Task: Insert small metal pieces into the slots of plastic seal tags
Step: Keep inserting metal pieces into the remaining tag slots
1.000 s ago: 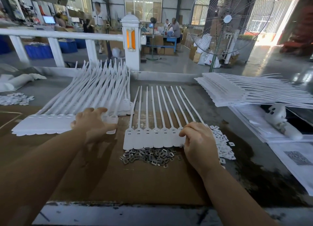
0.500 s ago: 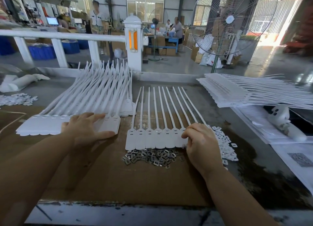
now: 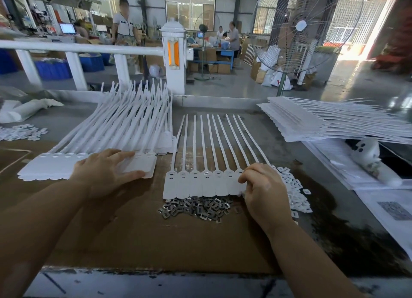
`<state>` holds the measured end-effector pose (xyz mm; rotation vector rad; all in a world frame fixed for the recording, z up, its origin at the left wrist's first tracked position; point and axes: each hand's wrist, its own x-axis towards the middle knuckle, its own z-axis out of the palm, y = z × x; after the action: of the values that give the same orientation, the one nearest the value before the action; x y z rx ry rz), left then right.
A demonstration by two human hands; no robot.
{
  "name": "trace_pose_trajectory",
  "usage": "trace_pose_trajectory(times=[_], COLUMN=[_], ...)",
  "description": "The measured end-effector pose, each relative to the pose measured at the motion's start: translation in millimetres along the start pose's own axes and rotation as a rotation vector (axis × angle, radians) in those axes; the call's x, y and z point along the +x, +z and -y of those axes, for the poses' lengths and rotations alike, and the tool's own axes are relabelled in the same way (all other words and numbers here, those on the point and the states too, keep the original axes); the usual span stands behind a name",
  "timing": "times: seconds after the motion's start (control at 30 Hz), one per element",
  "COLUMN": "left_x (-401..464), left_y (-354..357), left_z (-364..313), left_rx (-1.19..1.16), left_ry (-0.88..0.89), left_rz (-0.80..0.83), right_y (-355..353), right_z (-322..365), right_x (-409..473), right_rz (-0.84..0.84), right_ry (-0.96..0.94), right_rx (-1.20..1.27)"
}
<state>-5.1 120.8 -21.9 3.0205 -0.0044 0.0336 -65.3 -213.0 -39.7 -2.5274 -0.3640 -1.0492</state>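
A joined row of white plastic seal tags [image 3: 200,184] lies flat on the brown cardboard [image 3: 156,242], straps pointing away from me. A heap of small metal pieces [image 3: 196,208] sits just in front of the row. My right hand [image 3: 263,193] has its fingers curled at the row's right end, thumb and fingertips on the last tag. My left hand [image 3: 104,172] rests flat, fingers spread, on the near end of a stack of tag rows [image 3: 107,137] to the left.
Small white plastic clips [image 3: 294,193] are piled right of my right hand. Another stack of tag rows [image 3: 334,123] lies at the far right, above printed sheets [image 3: 390,210] and a white roll [image 3: 370,159]. More white clips [image 3: 22,131] lie far left. A fan [image 3: 298,27] stands behind.
My left hand has slid the top row of the left stack leftward and nearer, squaring it with the pile. My right hand has stayed at the right end of the row.
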Motion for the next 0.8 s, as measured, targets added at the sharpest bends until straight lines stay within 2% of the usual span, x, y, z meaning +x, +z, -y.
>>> trace_pose_trajectory(times=[0.2, 0.3, 0.5, 0.7, 0.8], left_x=[-2, -1, 0, 3, 3], left_y=[2, 4, -3, -16, -19], left_z=[5, 9, 8, -21, -38], left_rx=[0.178, 0.185, 0.179, 0.153, 0.185], left_ry=[0.119, 0.149, 0.071, 0.050, 0.065], left_rz=[-0.013, -0.039, -0.096, -0.332, -0.393], right_y=[0, 0, 0, -2, -2], right_z=[0, -1, -2, 0, 0], right_x=[0, 0, 0, 1, 0], right_rz=[-0.014, -0.001, 0.013, 0.003, 0.012], right_ry=[0.005, 0.007, 0.020, 0.004, 0.002], right_rx=[0.016, 0.006, 0.011, 0.014, 0.012])
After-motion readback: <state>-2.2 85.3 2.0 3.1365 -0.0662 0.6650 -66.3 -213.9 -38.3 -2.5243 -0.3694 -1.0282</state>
